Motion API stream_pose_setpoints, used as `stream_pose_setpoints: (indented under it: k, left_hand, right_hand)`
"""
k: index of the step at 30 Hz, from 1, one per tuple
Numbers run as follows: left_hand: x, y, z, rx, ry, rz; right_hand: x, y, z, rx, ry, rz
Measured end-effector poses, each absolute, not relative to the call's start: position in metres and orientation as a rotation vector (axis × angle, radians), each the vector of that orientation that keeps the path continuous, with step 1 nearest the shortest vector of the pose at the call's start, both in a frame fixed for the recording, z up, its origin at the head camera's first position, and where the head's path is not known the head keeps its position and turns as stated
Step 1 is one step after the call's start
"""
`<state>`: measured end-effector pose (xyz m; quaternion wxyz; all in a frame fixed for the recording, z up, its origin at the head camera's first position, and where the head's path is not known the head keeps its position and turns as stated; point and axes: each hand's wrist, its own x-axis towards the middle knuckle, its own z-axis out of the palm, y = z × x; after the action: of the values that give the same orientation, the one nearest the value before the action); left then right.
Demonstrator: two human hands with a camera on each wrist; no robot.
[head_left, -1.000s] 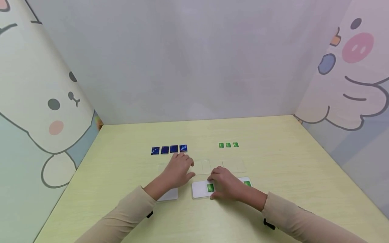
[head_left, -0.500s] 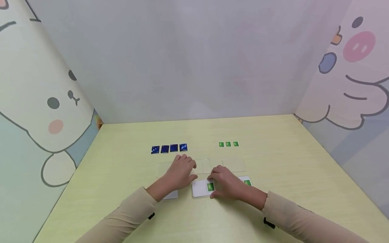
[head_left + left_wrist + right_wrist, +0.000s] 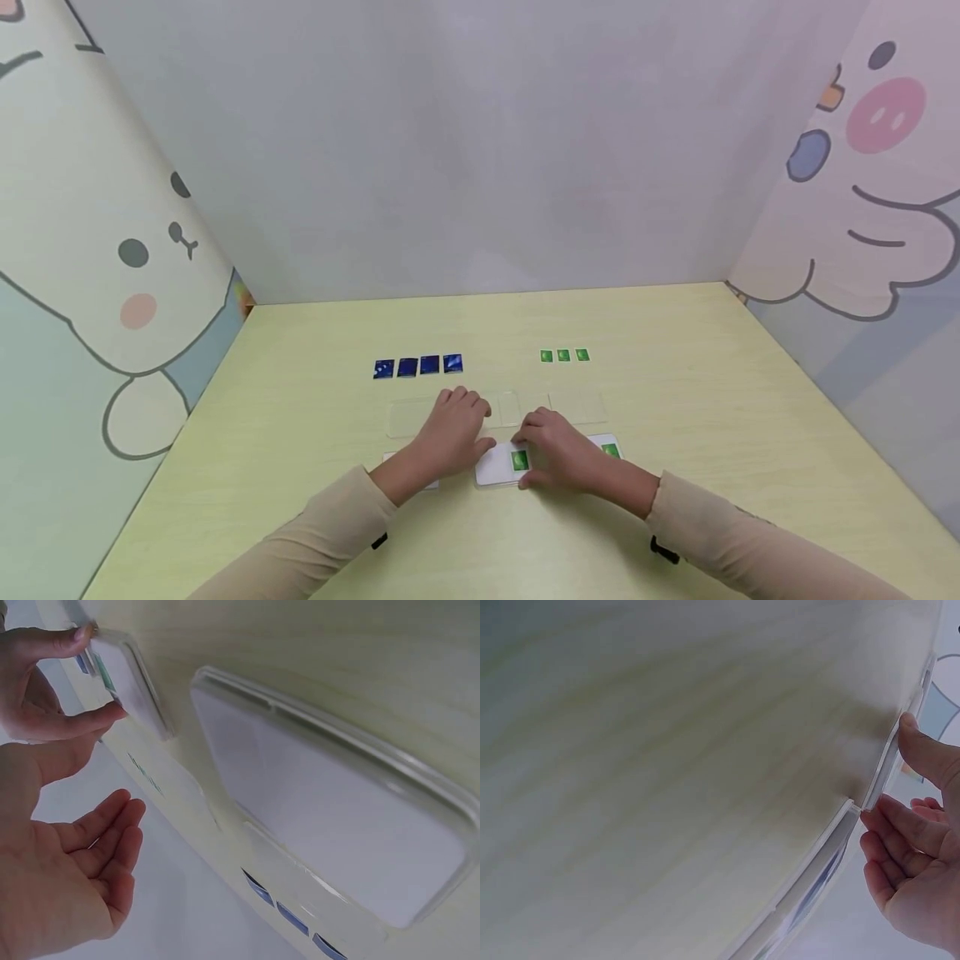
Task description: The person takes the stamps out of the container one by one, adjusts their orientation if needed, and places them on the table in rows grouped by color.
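Observation:
My right hand (image 3: 558,454) holds a flat white rectangular case with a clear rim (image 3: 495,467), thumb at its near edge and fingers at its far edge. A small green card (image 3: 520,460) lies on the case beside these fingers. In the left wrist view, the same thumb and forefinger span the end of the white case (image 3: 127,679). My left hand (image 3: 453,433) hovers to the left with loosely bent fingers and nothing in them, its thumb near that case's left end. Another white case (image 3: 322,802) lies beneath the left wrist, mostly hidden in the head view.
Several dark blue cards (image 3: 407,367) stand in a row at the back left, with three green cards (image 3: 564,355) at the back right. Clear flat covers (image 3: 577,407) lie behind the hands. Another green card (image 3: 611,451) shows right of my right hand. A grey wall (image 3: 480,150) closes off the back.
My left hand has moved rightward and slightly nearer, toward the middle white case, uncovering more of the clear cover behind it. The right hand keeps its grip in place.

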<state>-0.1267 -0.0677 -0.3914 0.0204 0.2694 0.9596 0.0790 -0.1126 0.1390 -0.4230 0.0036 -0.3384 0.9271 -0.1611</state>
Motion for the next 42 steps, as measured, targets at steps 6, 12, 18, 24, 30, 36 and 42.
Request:
stream_pose_setpoints:
  k: [6,12,18,24,30,36,42]
  left_hand:
    - [-0.12,-0.062,-0.392,0.789,2.944,0.275]
    - [-0.116,-0.056,-0.396,0.783,2.911,0.279]
    - [-0.111,-0.051,-0.4,0.815,2.894,0.216]
    - [-0.108,-0.048,-0.401,0.869,2.893,0.138]
    - [-0.108,-0.044,-0.401,0.851,2.878,0.146]
    - [-0.108,-0.037,-0.401,0.827,2.879,0.099]
    - [-0.107,-0.033,-0.4,0.8,2.899,0.079]
  right_hand:
    - [-0.112,0.139,-0.423,-1.064,2.907,-0.494]
    - [-0.111,0.139,-0.423,-1.07,2.919,-0.492]
    - [-0.111,0.14,-0.424,-1.109,2.918,-0.493]
    - [-0.111,0.141,-0.423,-1.138,2.918,-0.498]
    - [-0.111,0.141,-0.422,-1.135,2.922,-0.498]
    - [-0.11,0.14,-0.421,-1.116,2.927,-0.511]
    - [-0.111,0.14,-0.421,-1.099,2.917,-0.507]
